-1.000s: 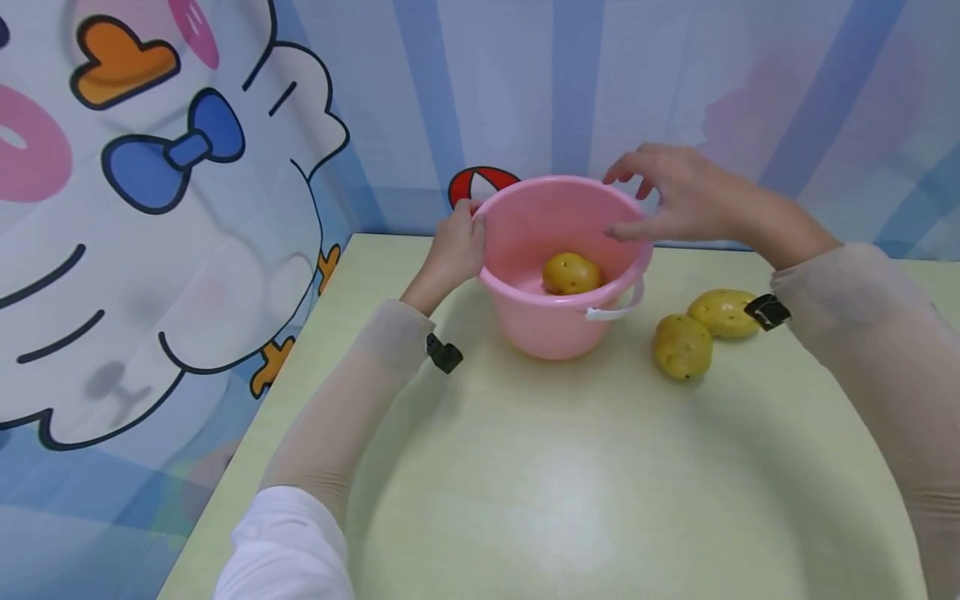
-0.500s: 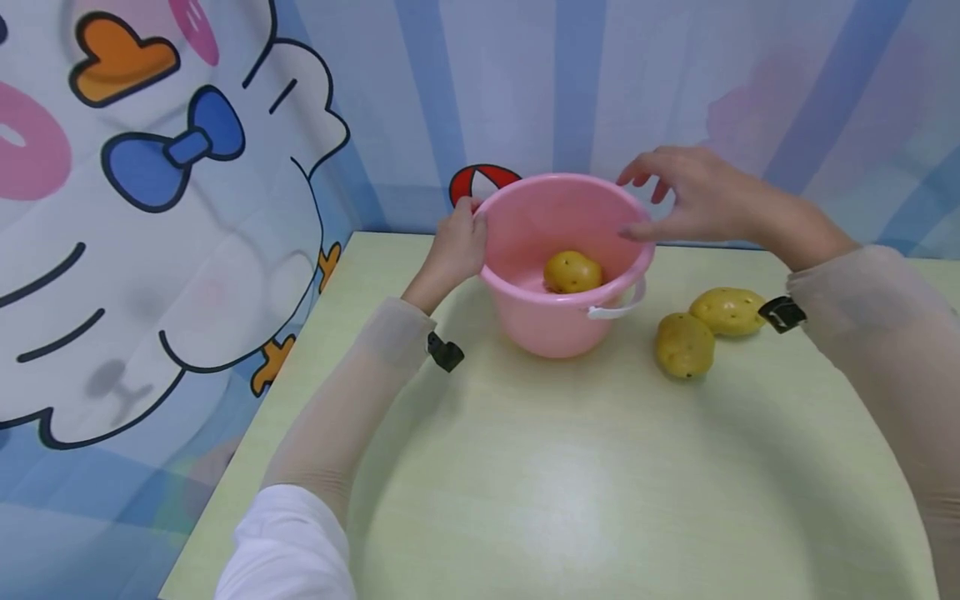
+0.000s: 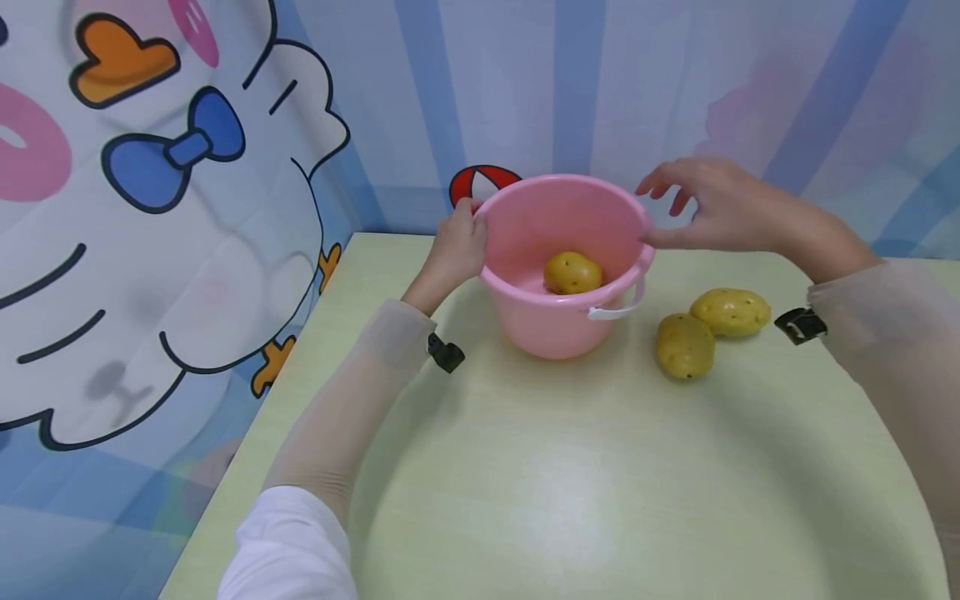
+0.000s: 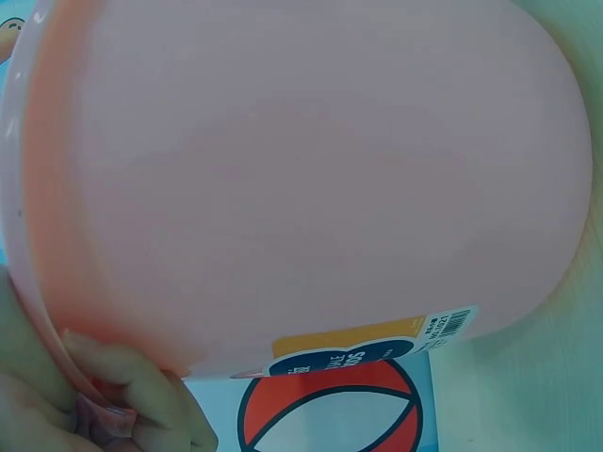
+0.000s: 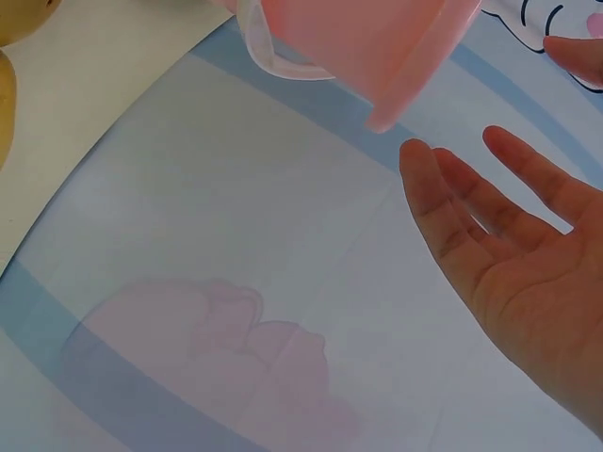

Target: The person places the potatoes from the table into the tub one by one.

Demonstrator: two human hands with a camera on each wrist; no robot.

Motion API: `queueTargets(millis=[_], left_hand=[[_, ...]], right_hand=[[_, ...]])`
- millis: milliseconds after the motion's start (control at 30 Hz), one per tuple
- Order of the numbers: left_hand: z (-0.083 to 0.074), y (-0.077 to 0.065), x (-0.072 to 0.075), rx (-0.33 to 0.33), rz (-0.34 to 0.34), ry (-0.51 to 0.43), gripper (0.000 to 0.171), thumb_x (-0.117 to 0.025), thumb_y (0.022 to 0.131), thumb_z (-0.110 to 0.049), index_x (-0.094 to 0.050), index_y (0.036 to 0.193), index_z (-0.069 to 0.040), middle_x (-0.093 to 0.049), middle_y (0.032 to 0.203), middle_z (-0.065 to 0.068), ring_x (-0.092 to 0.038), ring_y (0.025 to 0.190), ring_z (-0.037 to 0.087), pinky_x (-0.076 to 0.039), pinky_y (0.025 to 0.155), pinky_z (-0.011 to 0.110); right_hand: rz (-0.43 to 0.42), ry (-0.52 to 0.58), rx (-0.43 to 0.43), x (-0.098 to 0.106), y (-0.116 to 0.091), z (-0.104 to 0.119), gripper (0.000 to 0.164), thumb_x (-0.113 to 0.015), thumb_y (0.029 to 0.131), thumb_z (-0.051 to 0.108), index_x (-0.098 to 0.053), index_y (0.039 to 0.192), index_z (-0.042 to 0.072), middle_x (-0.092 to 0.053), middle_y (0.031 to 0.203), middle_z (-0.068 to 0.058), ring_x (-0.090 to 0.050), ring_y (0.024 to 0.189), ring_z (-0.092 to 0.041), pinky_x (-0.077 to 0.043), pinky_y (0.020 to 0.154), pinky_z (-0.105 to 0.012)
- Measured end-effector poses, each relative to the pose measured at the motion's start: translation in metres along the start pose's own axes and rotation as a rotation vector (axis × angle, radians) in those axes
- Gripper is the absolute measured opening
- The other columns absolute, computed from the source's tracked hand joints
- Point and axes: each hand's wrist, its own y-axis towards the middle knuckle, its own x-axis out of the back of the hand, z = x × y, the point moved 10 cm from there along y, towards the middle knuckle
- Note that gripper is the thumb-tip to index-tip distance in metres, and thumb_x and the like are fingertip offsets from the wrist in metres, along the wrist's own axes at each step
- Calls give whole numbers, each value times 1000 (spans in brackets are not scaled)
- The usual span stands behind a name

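Note:
A pink bucket (image 3: 551, 329) stands upright on the table, with one potato (image 3: 572, 273) lying inside on its bottom. My left hand (image 3: 455, 244) grips the bucket's rim at the left; the left wrist view shows its fingers (image 4: 141, 386) curled over that rim. My right hand (image 3: 720, 208) hovers beside the rim at the right, its fingers spread and holding nothing. Two more potatoes lie right of the bucket: a rounder potato (image 3: 686, 347) in front and a longer potato (image 3: 731, 312) behind, touching or nearly so.
The pale table (image 3: 525, 475) meets a wall covering (image 3: 645, 83) with cartoon prints close behind the bucket. A white handle (image 3: 617, 312) hangs at the bucket's front right. On the bucket's outer side is a label (image 4: 367, 344).
My right hand has drawn back to the right, from over the bucket's mouth to beside its rim. The left hand, bucket and potatoes look the same.

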Motion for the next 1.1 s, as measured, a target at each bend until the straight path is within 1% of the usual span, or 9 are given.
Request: queueTargets(millis=[267, 600, 800, 900, 1000, 1100], left_hand=[[1, 0, -1, 6, 3, -8, 41, -33, 110, -24, -38, 142, 0, -58, 117, 18, -60, 94, 25, -52, 78, 36], [0, 1, 0, 4, -4, -2, 42, -34, 110, -24, -38, 143, 0, -58, 118, 18, -60, 95, 26, -53, 79, 37], [3, 2, -1, 12, -4, -1, 42, -34, 110, -25, -38, 144, 0, -58, 120, 17, -60, 96, 26, -53, 80, 36], [3, 2, -1, 13, -6, -4, 42, -34, 110, -25, -38, 144, -1, -58, 120, 17, -60, 96, 26, -53, 80, 36], [3, 2, -1, 14, -6, -10, 42, -34, 110, -25, -38, 144, -1, -57, 120, 17, -60, 96, 25, -53, 80, 36], [3, 2, -2, 14, -2, -14, 42, -34, 110, -25, -38, 144, -1, -58, 119, 17, -60, 95, 25, -53, 78, 35]], right_hand=[[-15, -4, -14, 0, -8, -8, 51, -74, 87, 26, -58, 129, 1, -61, 118, -18, -62, 97, -32, -56, 72, -46], [-10, -6, -35, -5, -19, -18, 50, -74, 88, 27, -58, 129, 1, -62, 118, -17, -62, 97, -31, -56, 70, -44], [4, -13, -47, -12, -24, -25, 49, -76, 87, 25, -59, 127, 1, -62, 117, -16, -62, 97, -31, -55, 69, -42], [25, -23, -55, -17, -27, -28, 49, -75, 87, 27, -60, 126, 1, -63, 117, -16, -62, 96, -31, -55, 71, -44], [48, -23, -69, -24, -31, -32, 50, -76, 87, 28, -60, 126, 1, -63, 117, -16, -63, 95, -31, -55, 74, -47], [68, -27, -83, -34, -35, -35, 51, -77, 86, 29, -61, 125, 1, -64, 117, -16, -64, 93, -30, -56, 74, -46]])
